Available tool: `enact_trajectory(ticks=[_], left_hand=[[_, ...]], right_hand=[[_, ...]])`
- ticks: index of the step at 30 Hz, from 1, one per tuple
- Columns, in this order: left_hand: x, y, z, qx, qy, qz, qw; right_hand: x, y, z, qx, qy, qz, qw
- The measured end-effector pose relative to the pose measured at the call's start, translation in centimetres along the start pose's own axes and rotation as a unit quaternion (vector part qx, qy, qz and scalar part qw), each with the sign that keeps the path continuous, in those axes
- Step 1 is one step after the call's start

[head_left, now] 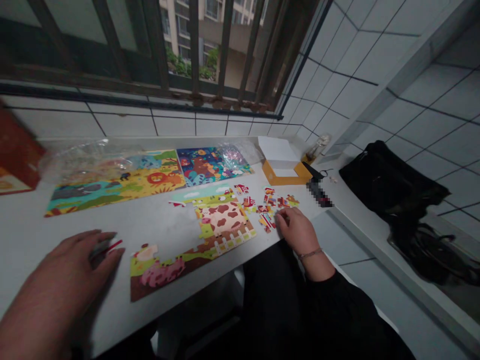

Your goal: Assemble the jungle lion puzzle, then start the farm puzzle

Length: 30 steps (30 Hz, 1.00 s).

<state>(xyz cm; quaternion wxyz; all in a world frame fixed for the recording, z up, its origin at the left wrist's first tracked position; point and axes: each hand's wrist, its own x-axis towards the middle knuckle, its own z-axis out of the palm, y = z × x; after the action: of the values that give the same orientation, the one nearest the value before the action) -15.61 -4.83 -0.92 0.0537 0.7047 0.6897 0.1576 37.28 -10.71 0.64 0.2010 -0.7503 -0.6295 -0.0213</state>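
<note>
On the white table lies a partly assembled farm jigsaw puzzle (227,217) with a spotted cow, a fence and pink pigs. My left hand (80,265) is left of it, thumb and fingers closed around a puzzle piece (114,246) with a red edge, mostly hidden by the hand. My right hand (296,227) rests with curled fingers at the edge of several loose puzzle pieces (267,220); its fingertips are partly hidden, and I cannot tell what is between them. A loose piece with red and white (177,203) sits beside the puzzle's upper left gap.
Two finished-looking picture panels, a savanna one (150,180) and a dark blue one (202,167), lie at the back under clear plastic wrap (101,155). An open yellow box (287,175) stands back right. A black bag (390,180) is on the right ledge, an orange box (17,160) far left.
</note>
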Motion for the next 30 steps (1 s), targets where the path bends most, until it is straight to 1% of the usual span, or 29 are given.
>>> enact_trajectory(ticks=[1,4,7,10,12,14,16,18,22,25,30], left_hand=[[-0.3,0.5,-0.9,0.007,-0.012,0.002,1.0],[-1.0,1.5,-3.2,-0.004,-0.057,-0.048,0.997],[-1.3,1.1,-4.3,0.0,-0.097,-0.085,0.992],[-1.5,0.1,-4.1,-0.01,-0.097,-0.08,0.992],[-1.6,-0.3,-3.8,-0.028,-0.086,-0.072,0.993],[-1.5,-0.5,-3.6,-0.048,-0.073,-0.07,0.994],[-1.5,-0.7,-3.4,-0.067,-0.068,-0.065,0.993],[-1.4,-0.9,-3.3,-0.078,-0.066,-0.053,0.993],[-1.2,-1.3,-2.9,-0.074,-0.056,-0.033,0.995],[-1.2,-1.1,-2.8,-0.074,-0.045,-0.022,0.996],[-0.9,0.3,-2.7,-0.089,-0.023,0.0,0.996]], right_hand=[[-0.4,-0.3,0.3,0.019,0.015,-0.017,1.0],[-2.5,-1.7,1.7,0.073,0.066,-0.067,0.993],[-4.6,-3.3,3.1,0.109,0.123,-0.133,0.977],[-5.7,-4.3,4.1,0.137,0.143,-0.195,0.961],[-5.7,-4.7,4.4,0.149,0.151,-0.205,0.955],[-5.5,-4.8,4.5,0.158,0.158,-0.2,0.954],[-5.4,-4.8,4.6,0.164,0.146,-0.191,0.957],[-5.4,-4.7,4.6,0.17,0.118,-0.179,0.962],[-5.4,-4.4,4.8,0.176,0.074,-0.157,0.969],[-5.4,-4.5,4.9,0.174,0.068,-0.158,0.97],[-5.1,-4.9,4.6,0.187,0.096,-0.201,0.957]])
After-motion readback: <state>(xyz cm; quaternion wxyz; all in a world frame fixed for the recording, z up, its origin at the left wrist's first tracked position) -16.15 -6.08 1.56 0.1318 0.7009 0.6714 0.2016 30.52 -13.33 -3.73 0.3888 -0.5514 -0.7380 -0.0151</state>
